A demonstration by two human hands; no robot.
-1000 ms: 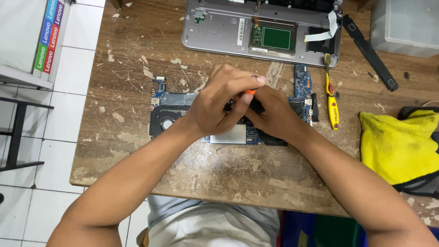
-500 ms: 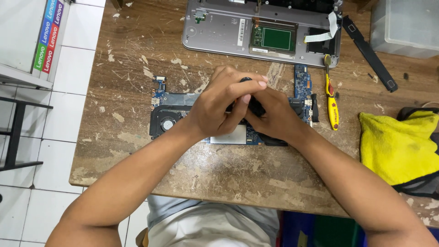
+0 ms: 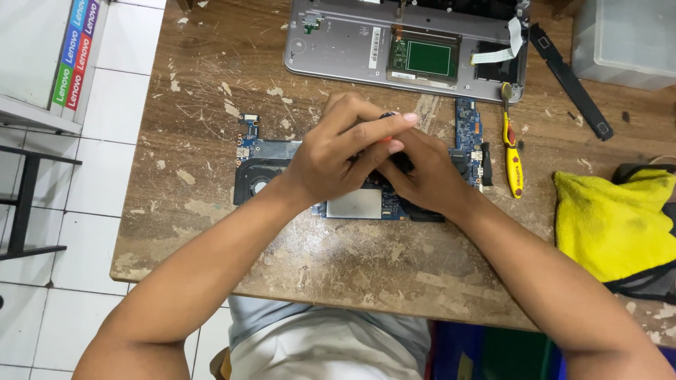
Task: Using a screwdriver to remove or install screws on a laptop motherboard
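Note:
A blue laptop motherboard (image 3: 465, 130) with a black fan (image 3: 252, 184) at its left end lies on the worn wooden table (image 3: 211, 84). Both my hands are over its middle. My left hand (image 3: 345, 151) is closed around the orange-and-black handle of a screwdriver (image 3: 387, 118), fingers wrapped over its top. My right hand (image 3: 422, 176) sits just right of it, fingers pressed against the tool's lower part and the board. The tool's tip is hidden under my fingers.
An opened grey laptop shell (image 3: 338, 49) with a green panel lies at the table's far side. A yellow screwdriver (image 3: 512, 158) lies right of the board. A black strip (image 3: 570, 81), a yellow cloth (image 3: 612, 225) and a clear plastic box (image 3: 623, 39) are at right.
My left fingers have shifted slightly over the screwdriver's handle, covering more of the orange. Both hands stay over the same spot on the board.

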